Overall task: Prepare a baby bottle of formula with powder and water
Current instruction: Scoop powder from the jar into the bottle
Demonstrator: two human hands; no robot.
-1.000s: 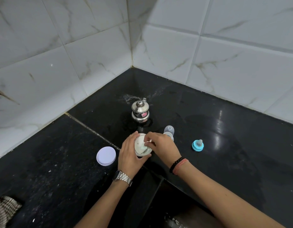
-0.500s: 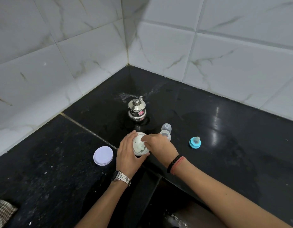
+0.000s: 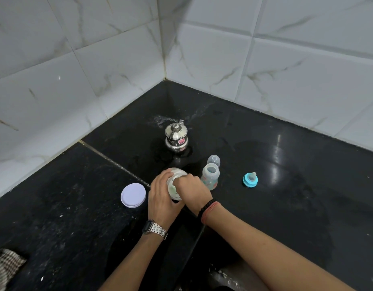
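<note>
While the left hand (image 3: 160, 198) wraps around the side of the white powder jar (image 3: 174, 186) on the black counter (image 3: 286, 185), the right hand (image 3: 192, 189) dips its curled fingers into the jar's open mouth, and what they pinch in there is hidden, most likely a scoop. So we're at the powder step, by the look of it. Just right of the jar stands the open baby bottle (image 3: 210, 177), upright and ready, with its clear cap (image 3: 214, 160) just behind it. Further right of the jar, well apart, sits the blue teat ring (image 3: 250, 180). Left of the jar lies its white lid (image 3: 133, 195), flat on the counter. Behind the jar, towards the tiled corner, waits the small steel pot (image 3: 176, 138). Next up, I'd say: lift the powder across, level and steady, into that narrow bottle neck without spilling.
</note>
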